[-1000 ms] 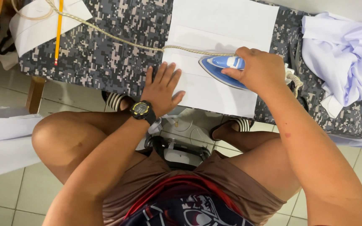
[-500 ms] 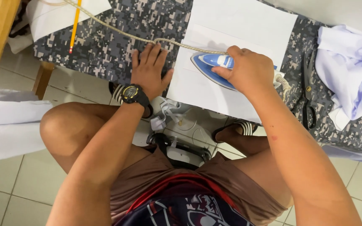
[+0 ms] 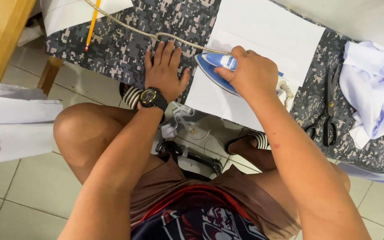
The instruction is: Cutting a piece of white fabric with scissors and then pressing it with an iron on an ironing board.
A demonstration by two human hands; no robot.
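My right hand [image 3: 250,73] grips the handle of a blue and white iron [image 3: 214,69] that rests on a white piece of fabric [image 3: 263,35]. The fabric lies on an ironing board with a grey camouflage cover [image 3: 121,49]. My left hand [image 3: 164,71], with a black watch on the wrist, lies flat with fingers spread on the cover, just left of the fabric's edge and the iron's tip. The iron's braided cord [image 3: 156,34] runs across the board above my left hand.
A yellow pencil [image 3: 91,24] lies on white fabric at the board's far left. Black scissors [image 3: 327,113] and a heap of pale lilac cloth [image 3: 374,93] sit at the right. Folded white fabric [image 3: 14,124] is at my left, a wooden post [image 3: 1,35] beyond it.
My left hand slid from the white fabric's edge onto the camouflage cover to its left. The iron shifted slightly left on the fabric under my right hand.
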